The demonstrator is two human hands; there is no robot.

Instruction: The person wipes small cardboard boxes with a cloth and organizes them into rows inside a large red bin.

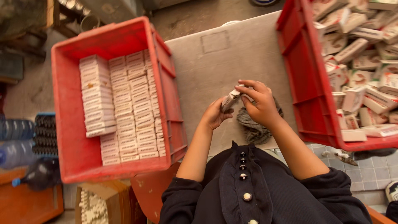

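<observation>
Both my hands meet over the grey table [215, 62], holding one small white carton [230, 100]. My left hand [214, 115] grips its lower end from the left. My right hand [260, 101] closes over its upper end from the right. A grey knitted cloth [253, 128] lies on the table just under my right wrist. To the left stands a red crate [70, 137] with small white cartons [120, 105] packed in neat rows. To the right, a second red crate [304, 83] holds a loose heap of the same cartons [365, 62].
Plastic water bottles [14, 141] and a dark ribbed object [44, 135] lie at the far left. An open cardboard box [99, 203] stands below the left crate. Tiled floor [365, 174] shows under the right crate. My dark buttoned garment fills the bottom centre.
</observation>
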